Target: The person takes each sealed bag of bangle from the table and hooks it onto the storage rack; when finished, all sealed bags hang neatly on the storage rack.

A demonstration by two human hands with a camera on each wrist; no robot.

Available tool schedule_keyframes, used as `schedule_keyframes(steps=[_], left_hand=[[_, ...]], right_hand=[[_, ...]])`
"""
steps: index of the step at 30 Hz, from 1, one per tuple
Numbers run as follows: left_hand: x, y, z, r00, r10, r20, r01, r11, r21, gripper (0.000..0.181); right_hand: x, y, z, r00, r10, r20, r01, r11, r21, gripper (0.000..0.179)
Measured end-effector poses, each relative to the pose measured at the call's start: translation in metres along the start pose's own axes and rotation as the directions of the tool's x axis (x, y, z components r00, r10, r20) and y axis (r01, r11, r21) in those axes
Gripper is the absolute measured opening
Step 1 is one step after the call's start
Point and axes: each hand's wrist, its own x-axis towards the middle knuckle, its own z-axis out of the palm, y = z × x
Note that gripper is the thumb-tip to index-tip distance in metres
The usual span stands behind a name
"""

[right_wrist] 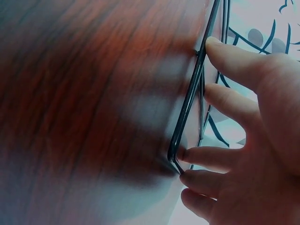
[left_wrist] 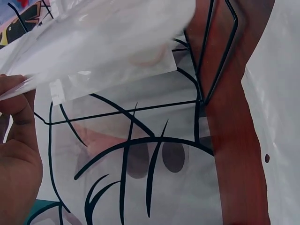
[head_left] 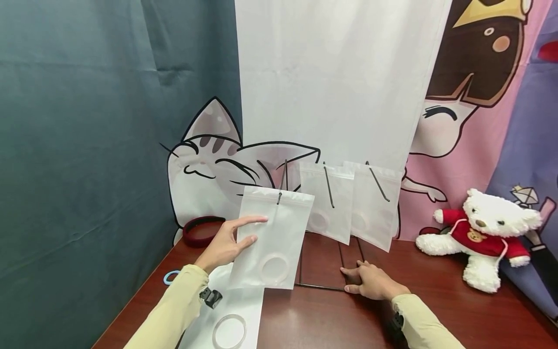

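Head view, front bag (head_left: 281,235), between hands (head_left: 226,245) (head_left: 372,282)

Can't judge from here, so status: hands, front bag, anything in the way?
Left hand at edge of front bag, grip unclear. Right hand touching base of black rack. Front bag hung on hook. Two bags behind, nothing seen blocking.

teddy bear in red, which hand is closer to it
Right: the right hand touches the black wire rack, left of the teddy bear; the left hand is farther left, at a white zip bag.

Cartoon-print curtain (head_left: 340,77) w/ teal & wht areas bhd red-brn tbl (head_left: 314,315).
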Motion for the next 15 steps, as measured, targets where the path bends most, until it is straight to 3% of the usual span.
schedule_keyframes(steps=[15], left_hand=[[0.032, -0.018, 0.013, 0.992, -0.095, -0.087, 0.091, 0.994, -0.058, 0.045]], right_hand=[[-0.001, 0.001, 0.001, 1.0, 0.002, -0.007, -0.002, 1.0, 0.009, 0.053]])
